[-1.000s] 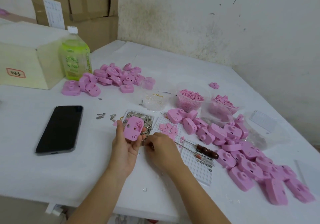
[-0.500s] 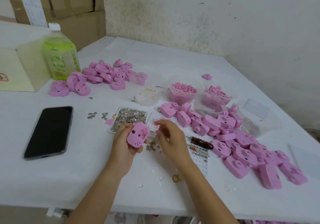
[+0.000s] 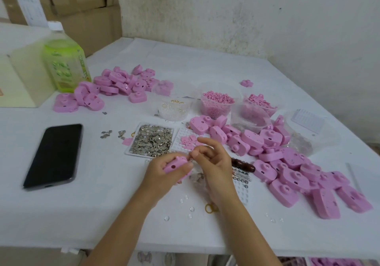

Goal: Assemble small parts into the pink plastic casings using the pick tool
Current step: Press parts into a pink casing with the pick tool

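While the pink casing (image 3: 174, 166) is gripped by the left hand (image 3: 160, 175), it should be held steady for the right hand (image 3: 216, 163), whose curled fingers' (image 3: 208, 143) contents cannot be told.

Soft even light, faint shadows, slight overall blur, wide-angle edge bending

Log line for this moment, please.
left hand holds pink casing | right hand at casing's edge, grip unclear | pick tool lying on table
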